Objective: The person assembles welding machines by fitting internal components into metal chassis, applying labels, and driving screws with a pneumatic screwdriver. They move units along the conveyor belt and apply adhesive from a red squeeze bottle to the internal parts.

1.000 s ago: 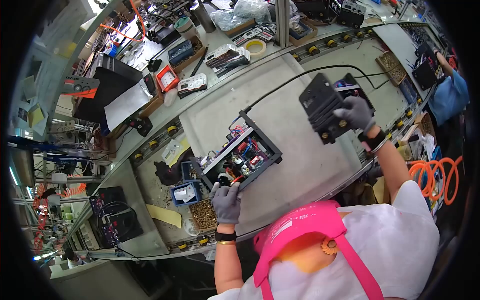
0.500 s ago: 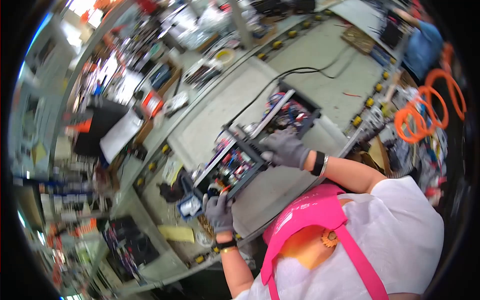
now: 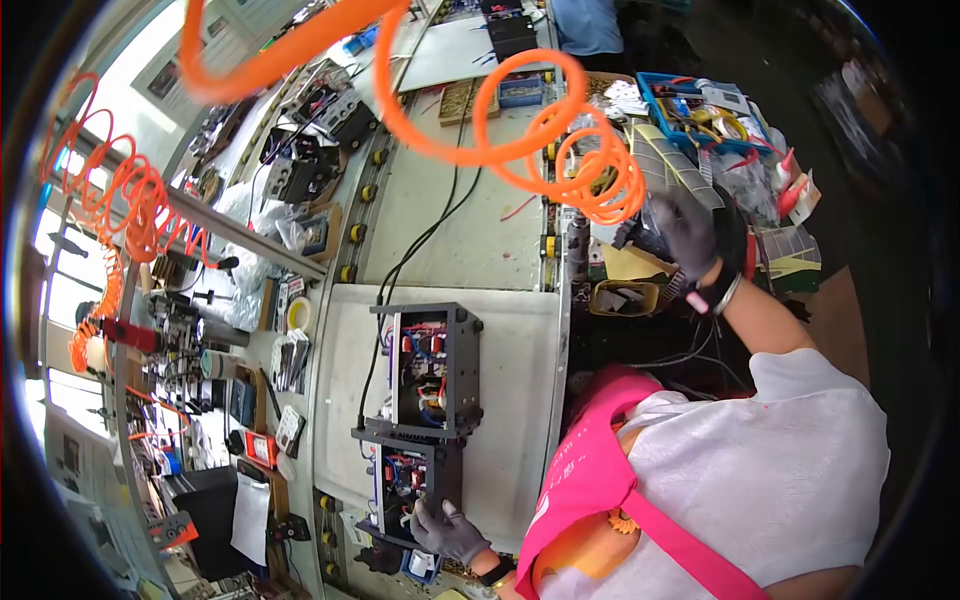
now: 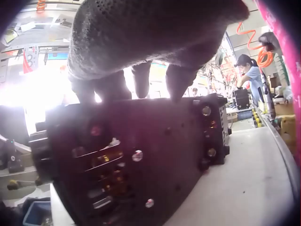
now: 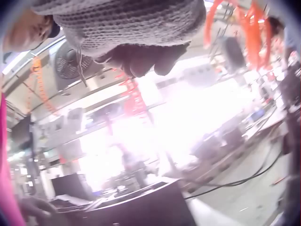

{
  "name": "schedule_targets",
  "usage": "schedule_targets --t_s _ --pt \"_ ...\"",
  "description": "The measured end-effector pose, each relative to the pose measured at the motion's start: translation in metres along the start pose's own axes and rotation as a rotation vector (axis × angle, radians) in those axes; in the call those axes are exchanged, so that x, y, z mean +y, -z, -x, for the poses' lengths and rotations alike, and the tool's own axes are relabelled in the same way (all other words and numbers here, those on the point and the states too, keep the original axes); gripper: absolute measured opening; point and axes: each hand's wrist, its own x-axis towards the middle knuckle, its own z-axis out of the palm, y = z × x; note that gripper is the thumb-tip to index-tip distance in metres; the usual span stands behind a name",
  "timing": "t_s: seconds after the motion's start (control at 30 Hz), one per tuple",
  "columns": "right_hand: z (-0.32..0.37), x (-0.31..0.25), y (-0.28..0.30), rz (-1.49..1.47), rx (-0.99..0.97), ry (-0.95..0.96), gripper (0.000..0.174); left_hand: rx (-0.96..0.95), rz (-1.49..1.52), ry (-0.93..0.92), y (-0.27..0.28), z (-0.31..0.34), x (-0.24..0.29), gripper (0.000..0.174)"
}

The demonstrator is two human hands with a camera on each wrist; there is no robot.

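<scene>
Two dark open-topped electronic units lie end to end on a pale board in the head view. Coloured wires and components show inside the upper unit and the lower unit. My gloved left hand rests at the near end of the lower unit, thumb standing out. In the left wrist view, the fingers reach over the top edge of its dark side panel. Away to the right, my gloved right hand is over the clutter beside the line; nothing shows between its fingers.
An orange coiled hose hangs across the top. A blue basket of tools and a yellow container stand on the right. Black cables run up from the units. Boxes and tape line the left bench.
The right hand set the second unit down against the first, let it go and moved right over the clutter. The left hand stays at the first unit. The head view has turned right.
</scene>
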Motion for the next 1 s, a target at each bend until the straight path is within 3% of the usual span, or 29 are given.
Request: schedule_targets --t_s 0.03,0.1,0.2,0.3,0.33,0.43,0.47,0.57,0.67,0.77,0.8,0.87,0.9,0.93,0.97,1.0 --pt "-0.003 0.046 0.006 0.094 0.104 -0.091 0.023 0.003 0.037 -0.010 -0.002 0.001 0.007 0.048" --pt "-0.011 0.113 0.024 0.367 0.036 -0.159 0.042 0.011 0.110 -0.022 -0.007 0.002 0.026 0.051" --pt "-0.012 0.149 0.017 0.613 -0.265 -0.142 0.061 -0.069 0.180 -0.115 -0.001 0.001 0.065 0.048" --pt "-0.015 0.176 0.004 0.679 -0.312 -0.128 0.073 -0.103 0.169 -0.189 0.000 0.003 0.091 0.044" --pt "-0.019 0.184 0.008 0.566 -0.269 -0.189 0.072 -0.112 0.168 -0.197 0.002 0.004 0.099 0.043" --pt "-0.027 0.182 0.029 0.657 -0.295 -0.546 0.067 -0.139 0.189 -0.177 0.004 0.013 0.109 0.041" --pt "-0.028 0.167 0.034 0.815 -0.373 -0.634 0.060 -0.151 0.187 -0.169 0.003 0.017 0.110 0.040" --pt "-0.009 0.216 0.038 0.773 -0.349 -0.741 0.052 -0.183 0.197 -0.139 0.001 0.026 0.111 0.041" --pt "0.002 0.253 0.050 0.733 -0.250 -0.648 0.041 -0.197 0.204 -0.152 -0.003 0.033 0.109 0.042" --pt "-0.011 0.239 0.064 0.674 -0.107 -0.713 0.033 -0.244 0.278 -0.161 -0.007 0.032 0.114 0.043" --pt "-0.014 0.204 0.060 0.484 0.170 -0.566 0.030 -0.265 0.355 -0.154 -0.009 0.031 0.117 0.044" --pt "-0.022 0.134 0.048 0.224 0.339 -0.195 0.030 -0.329 0.505 -0.124 -0.009 0.026 0.131 0.046" --pt "-0.024 0.072 0.041 0.116 0.263 -0.185 0.031 -0.371 0.579 -0.101 -0.004 0.019 0.146 0.047" --pt "-0.017 0.026 0.039 0.196 0.122 -0.126 0.027 -0.409 0.658 -0.082 0.000 0.014 0.156 0.048" --pt "-0.003 0.018 0.021 0.142 0.060 0.156 0.023 -0.439 0.738 -0.077 0.000 0.010 0.161 0.049" --pt "-0.002 -0.018 0.010 0.377 -0.082 0.541 0.018 -0.468 0.822 -0.078 -0.001 0.004 0.168 0.051"
